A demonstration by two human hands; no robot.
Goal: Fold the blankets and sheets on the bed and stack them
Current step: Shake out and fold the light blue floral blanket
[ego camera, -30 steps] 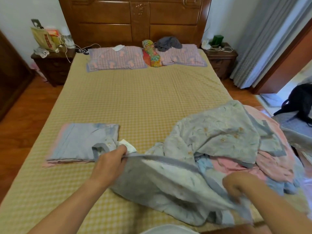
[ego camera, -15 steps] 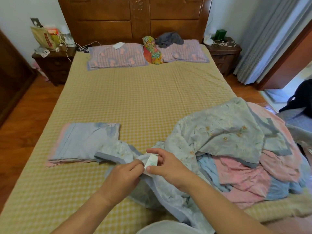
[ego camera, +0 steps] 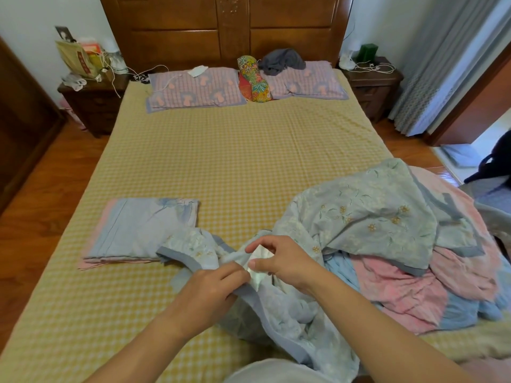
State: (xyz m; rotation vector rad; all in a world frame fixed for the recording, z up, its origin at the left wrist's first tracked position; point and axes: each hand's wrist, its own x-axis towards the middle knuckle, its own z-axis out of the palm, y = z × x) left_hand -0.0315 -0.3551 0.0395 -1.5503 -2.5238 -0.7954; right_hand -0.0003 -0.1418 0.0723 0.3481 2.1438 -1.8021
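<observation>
Both hands on the care label of the floral blanket, hunting for a corner.

My left hand [ego camera: 214, 283] grips the grey-bound hem and my right hand [ego camera: 279, 259] pinches the white label [ego camera: 258, 268] of the pale-blue floral blanket [ego camera: 367, 217], which lies crumpled over a pink sheet [ego camera: 392, 283] at the right foot of the bed [ego camera: 235, 150]. It looks thin, soft and limp, so I'd hold it by the firmer bound edge at two corners. One folded sheet [ego camera: 138, 228] lies at the left.
</observation>
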